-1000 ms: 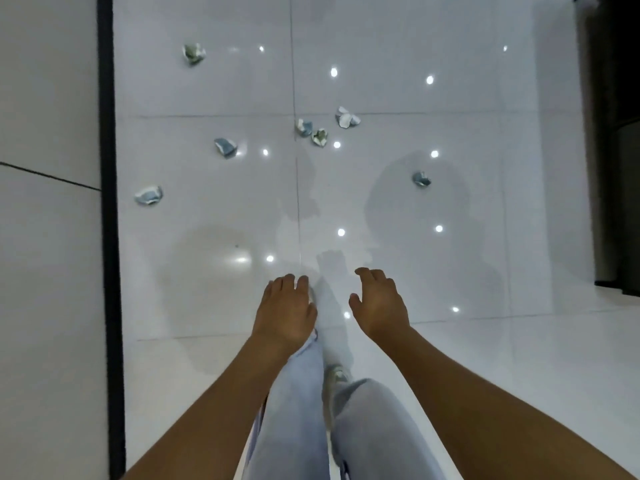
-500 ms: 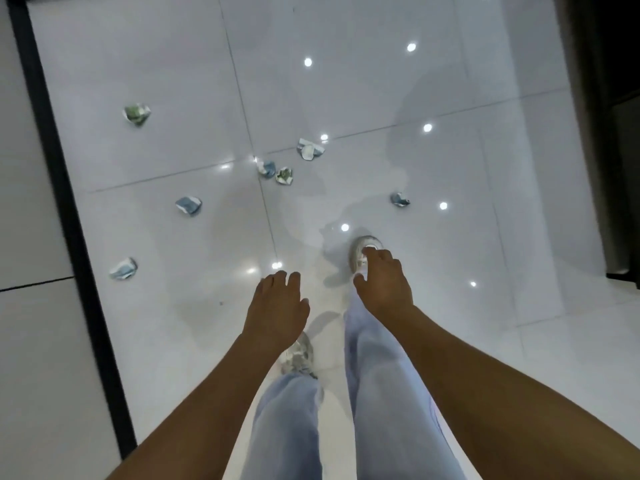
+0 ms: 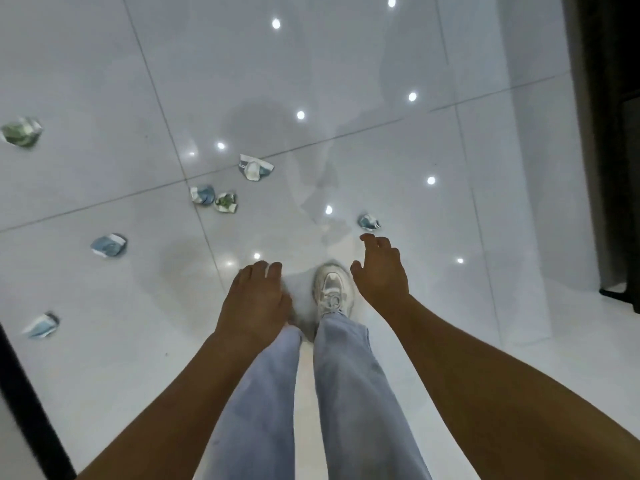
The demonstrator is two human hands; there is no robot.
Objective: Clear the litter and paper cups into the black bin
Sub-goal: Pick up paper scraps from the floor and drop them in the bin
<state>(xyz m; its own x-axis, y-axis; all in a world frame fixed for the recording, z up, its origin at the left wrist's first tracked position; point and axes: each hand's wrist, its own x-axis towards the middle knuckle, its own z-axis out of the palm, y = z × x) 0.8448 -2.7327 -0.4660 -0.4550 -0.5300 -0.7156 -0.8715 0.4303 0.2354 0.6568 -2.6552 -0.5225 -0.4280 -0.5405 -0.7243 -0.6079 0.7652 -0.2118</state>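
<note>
step: approach litter | right hand (image 3: 381, 271) and left hand (image 3: 256, 299) relaxed, holding nothing | nearest crumpled cup (image 3: 368, 222) centre frame, just above right fingertips; others scattered left | bin unseen | advice: crouch, pinch firmly

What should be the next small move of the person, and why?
Probably lower the right hand onto the crumpled paper piece just beyond its fingers and pinch it. Both hands hold nothing, the left hand too, and this piece lies nearest; the other scraps lie farther to the left on the white floor. No bin is in view yet.
</note>
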